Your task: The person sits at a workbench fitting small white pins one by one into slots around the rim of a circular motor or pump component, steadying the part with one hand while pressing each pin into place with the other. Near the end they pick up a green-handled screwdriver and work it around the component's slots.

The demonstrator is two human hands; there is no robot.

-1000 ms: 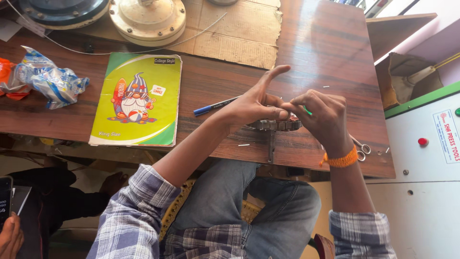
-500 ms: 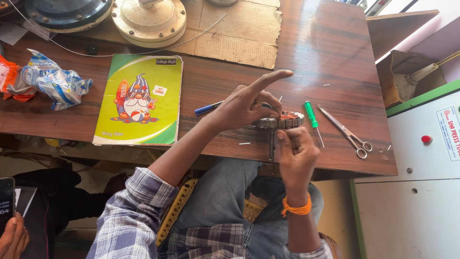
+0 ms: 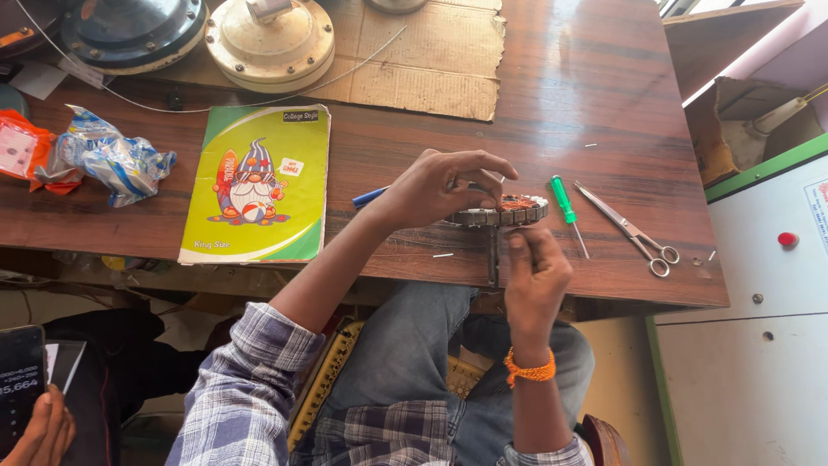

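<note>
A: Left to right?
B: Glossy green-yellow notebook (image 3: 257, 185); left hand (image 3: 435, 187) clamped on round metal stator ring with copper windings (image 3: 507, 210); right hand (image 3: 535, 276) gripping its stem at the wooden counter (image 3: 604, 112) edge.
A: Room?
B: Green-handled screwdriver (image 3: 565, 205), steel scissors (image 3: 634, 233) just right.

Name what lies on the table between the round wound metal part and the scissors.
In the head view, a green-handled screwdriver lies between the wound metal part and the scissors.

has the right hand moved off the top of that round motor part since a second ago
Yes. The right hand has dropped from beside the green screwdriver to the table's near edge, below the round motor part.
</note>
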